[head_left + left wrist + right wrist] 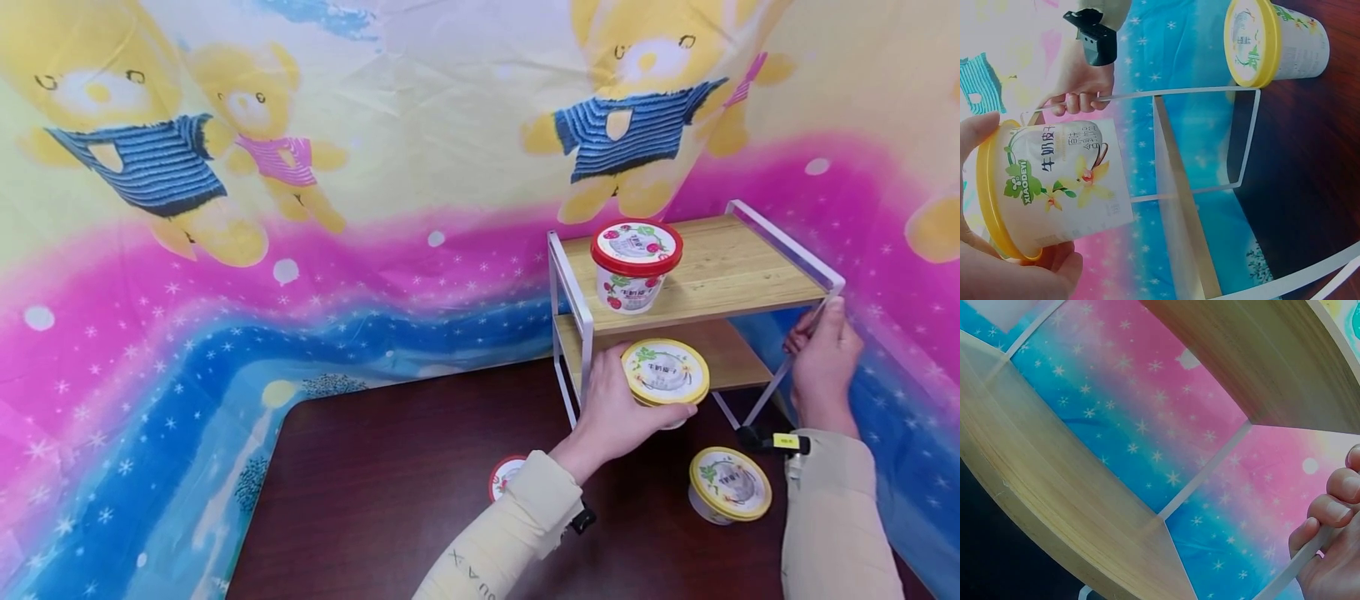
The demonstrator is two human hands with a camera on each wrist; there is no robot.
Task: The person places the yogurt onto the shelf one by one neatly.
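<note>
My left hand [611,410] grips a white tub with a yellow lid [665,372] in front of the two-tier shelf, its lid facing up. In the left wrist view the same tub [1069,187] shows vanilla flowers and lettering on its side, with my thumb and fingers around the lid end. My right hand [825,358] holds the white metal frame [1294,565] of the shelf at its right front post, fingers curled round it. On the wooden top board [738,258] stands a tub with a red lid [636,262] and strawberry print.
A second yellow-lidded tub [729,487] stands on the dark table [360,492], in front of the shelf's right side. Another red-lidded tub [504,477] is partly hidden behind my left sleeve. The lower board [723,354] lies beneath the top one; a patterned cloth [420,275] hangs behind.
</note>
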